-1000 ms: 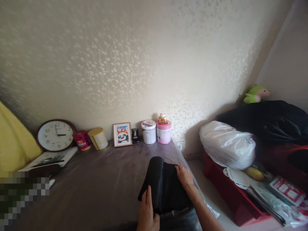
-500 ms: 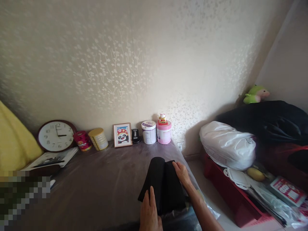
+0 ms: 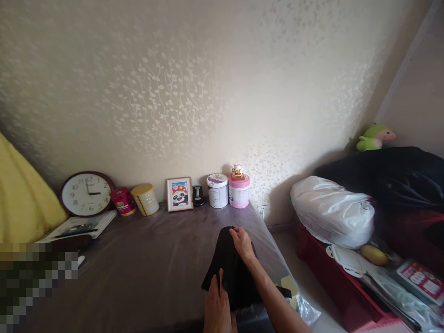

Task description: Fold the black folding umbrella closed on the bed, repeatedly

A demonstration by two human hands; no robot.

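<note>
A folded piece of black cloth (image 3: pixel 222 256) lies near the front right corner of the covered table. My right hand (image 3: pixel 242 243) pinches its far edge, with the forearm crossing over the right part of the cloth. At the near left side, my left hand (image 3: pixel 219 298) has its fingers on top of the cloth and appears to grip the near edge; its thumb is mostly hidden. A dark strip (image 3: pixel 284 292) sticks out to the right beyond my right forearm. What kind of cloth item this is, I cannot tell.
Along the wall stand a clock (image 3: pixel 86 194), a red tin (image 3: pixel 123 202), a yellow tin (image 3: pixel 145 200), a panda picture (image 3: pixel 179 194) and two tubs (image 3: pixel 218 192). Right of the table (image 3: pixel 149 263), a red box (image 3: pixel 322 273) stands beside a white plastic bag (image 3: pixel 331 210).
My right hand has moved left, bringing the right part of the black cloth over toward the left part. My left hand stays almost in place. The view has shifted slightly.
</note>
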